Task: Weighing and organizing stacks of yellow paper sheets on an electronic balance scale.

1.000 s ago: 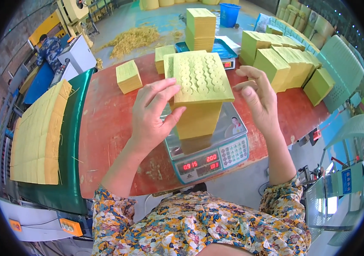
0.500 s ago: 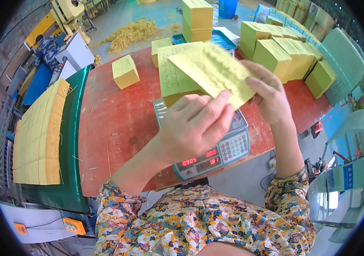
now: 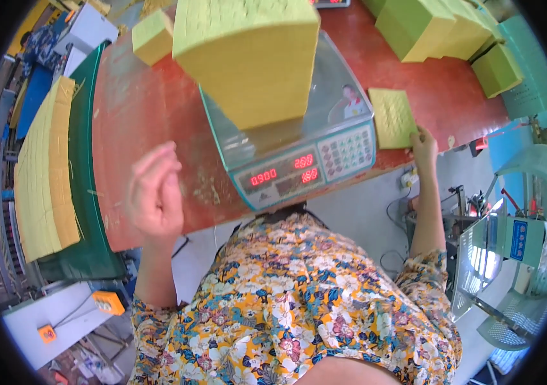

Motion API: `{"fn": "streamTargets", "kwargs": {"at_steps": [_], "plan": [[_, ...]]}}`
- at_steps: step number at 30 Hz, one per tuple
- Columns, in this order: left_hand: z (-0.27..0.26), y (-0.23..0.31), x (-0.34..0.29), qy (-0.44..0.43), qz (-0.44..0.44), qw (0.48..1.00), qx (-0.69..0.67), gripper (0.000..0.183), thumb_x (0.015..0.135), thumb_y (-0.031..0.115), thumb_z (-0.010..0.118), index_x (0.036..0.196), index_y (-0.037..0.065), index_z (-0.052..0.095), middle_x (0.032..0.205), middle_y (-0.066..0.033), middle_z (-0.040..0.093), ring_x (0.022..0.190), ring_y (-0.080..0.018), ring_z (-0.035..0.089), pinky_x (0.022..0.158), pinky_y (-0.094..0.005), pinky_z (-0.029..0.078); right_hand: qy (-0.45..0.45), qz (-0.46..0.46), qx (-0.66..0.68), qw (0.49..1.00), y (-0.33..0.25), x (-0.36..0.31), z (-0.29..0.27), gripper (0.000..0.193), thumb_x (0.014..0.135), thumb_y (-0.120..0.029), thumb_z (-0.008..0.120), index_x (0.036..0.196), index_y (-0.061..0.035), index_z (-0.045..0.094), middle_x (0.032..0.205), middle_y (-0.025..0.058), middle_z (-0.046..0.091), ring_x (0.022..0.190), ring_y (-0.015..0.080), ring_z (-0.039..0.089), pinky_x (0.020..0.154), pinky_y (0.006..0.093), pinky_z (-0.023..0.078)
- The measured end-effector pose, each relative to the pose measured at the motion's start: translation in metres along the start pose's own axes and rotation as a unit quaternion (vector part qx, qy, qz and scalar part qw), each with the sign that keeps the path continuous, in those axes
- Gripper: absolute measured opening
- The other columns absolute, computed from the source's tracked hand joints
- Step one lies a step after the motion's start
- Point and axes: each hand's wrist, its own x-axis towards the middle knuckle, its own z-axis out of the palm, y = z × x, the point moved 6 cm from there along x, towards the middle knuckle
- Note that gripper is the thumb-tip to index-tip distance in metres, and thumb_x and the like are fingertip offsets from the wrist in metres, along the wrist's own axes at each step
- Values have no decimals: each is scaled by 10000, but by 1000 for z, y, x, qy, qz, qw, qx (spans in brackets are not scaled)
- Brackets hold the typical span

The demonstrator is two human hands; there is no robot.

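A tall stack of rough yellow paper [image 3: 248,70] stands on the pan of a digital scale [image 3: 344,151] with red lit figures. To the right of the scale, a thin pad of the same yellow paper [image 3: 391,119] lies on the red table. My right hand [image 3: 423,144] grips its near right corner between thumb and fingers. Over the table's left part hovers my left hand [image 3: 157,189], slightly blurred, with loosely bent fingers and nothing in them.
Several yellow paper stacks [image 3: 421,32] line the far right, and a smaller block [image 3: 153,38] sits at the far left. More bundled yellow paper [image 3: 46,173] rests on a green surface [image 3: 87,224] beside the red table [image 3: 139,109]. At the left back is another person [image 3: 39,48].
My hands have parted. The right one brought the thin paper pad down beside the scale; the left one drew back to the left. The view has tilted nearer, and the scale's figures differ slightly.
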Motion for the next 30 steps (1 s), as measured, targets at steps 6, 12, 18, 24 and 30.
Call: {"fn": "streamTargets", "kwargs": {"at_steps": [6,12,18,24,30], "plan": [[-16,-9,-20,82,-55,994,-53,191,942,-40,547,1113,-50,632,1137,-213,664,826,-193,686,721,-271,557,44,-31,-32,998,-12,3,6,372,928,-148,595,1266,6,610,878,97,706,579,110,612,534,264,477],[-29,-10,-33,81,-54,993,-60,178,955,-25,544,1108,-52,632,1125,-208,669,816,-184,685,703,-259,551,131,-35,36,990,9,-3,4,357,944,-154,593,1268,-4,598,976,109,715,627,126,635,577,271,502],[-35,-13,-38,80,-39,994,-70,166,955,-20,548,1093,-44,637,1116,-204,678,811,-173,686,668,-244,532,193,-63,6,979,13,-9,7,312,914,-137,607,1209,-46,653,990,125,729,820,170,689,752,309,541],[-39,-14,-39,53,-50,994,-81,194,953,-44,519,1112,-37,632,1124,-197,672,839,-180,674,731,-267,534,219,-91,-22,971,18,-9,6,321,884,-160,614,1179,-51,676,1061,144,731,977,239,697,878,340,516],[-38,-21,-41,43,-48,993,-101,238,951,-75,482,1135,-36,627,1152,-187,659,867,-187,662,786,-293,538,223,-94,-45,969,4,-19,7,322,875,-134,611,1179,-55,677,1073,148,728,1010,251,693,894,342,513]]}}
